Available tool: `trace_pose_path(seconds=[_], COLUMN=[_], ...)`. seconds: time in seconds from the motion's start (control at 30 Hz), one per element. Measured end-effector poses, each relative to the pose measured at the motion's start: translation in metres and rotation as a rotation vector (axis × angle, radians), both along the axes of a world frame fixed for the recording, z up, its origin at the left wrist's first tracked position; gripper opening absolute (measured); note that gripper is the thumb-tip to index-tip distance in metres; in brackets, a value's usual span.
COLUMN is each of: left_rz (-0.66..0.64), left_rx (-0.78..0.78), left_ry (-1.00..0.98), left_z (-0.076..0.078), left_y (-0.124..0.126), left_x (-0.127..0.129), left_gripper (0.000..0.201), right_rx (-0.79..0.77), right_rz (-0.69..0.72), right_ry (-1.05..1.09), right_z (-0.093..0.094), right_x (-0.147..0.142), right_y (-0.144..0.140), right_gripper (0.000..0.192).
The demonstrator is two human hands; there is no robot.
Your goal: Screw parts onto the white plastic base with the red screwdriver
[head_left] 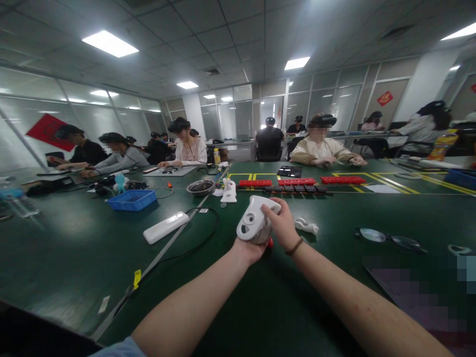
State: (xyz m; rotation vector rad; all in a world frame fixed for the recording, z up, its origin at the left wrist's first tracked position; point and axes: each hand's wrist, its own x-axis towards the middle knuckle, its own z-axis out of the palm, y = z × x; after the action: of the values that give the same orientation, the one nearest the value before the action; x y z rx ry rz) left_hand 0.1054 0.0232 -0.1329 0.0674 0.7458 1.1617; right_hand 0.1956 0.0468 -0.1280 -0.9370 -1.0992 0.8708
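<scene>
Both of my hands hold one white plastic housing with two round holes in its face, raised just over the dark green table. My left hand cups it from below. My right hand grips its right side, fingers over the top. A small red part shows under the housing between my hands. A small white curved piece lies on the table just right of my right hand.
A white power strip with a black cable lies to the left, with a blue tray and a metal bowl behind it. Red trays and a white part sit ahead, glasses at the right. Several other people sit at the tables.
</scene>
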Motion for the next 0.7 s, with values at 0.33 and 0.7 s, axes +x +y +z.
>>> trace_pose_path(seconds=[0.33,0.7], left_rz=[0.09,-0.165], left_rx=[0.019,0.473], left_ry=[0.299,0.477], left_z=[-0.038,-0.043], left_y=[0.036,0.033], left_x=[-0.057,-0.079], left_gripper=[0.024,0.027], right_rx=[-0.185,-0.647], right_rz=[0.214,0.496], right_ry=[0.07,-0.272], right_z=[0.058,-0.016], right_x=[0.027,0.004], right_y=[-0.024,-0.076], right_gripper=[0.046,0.039])
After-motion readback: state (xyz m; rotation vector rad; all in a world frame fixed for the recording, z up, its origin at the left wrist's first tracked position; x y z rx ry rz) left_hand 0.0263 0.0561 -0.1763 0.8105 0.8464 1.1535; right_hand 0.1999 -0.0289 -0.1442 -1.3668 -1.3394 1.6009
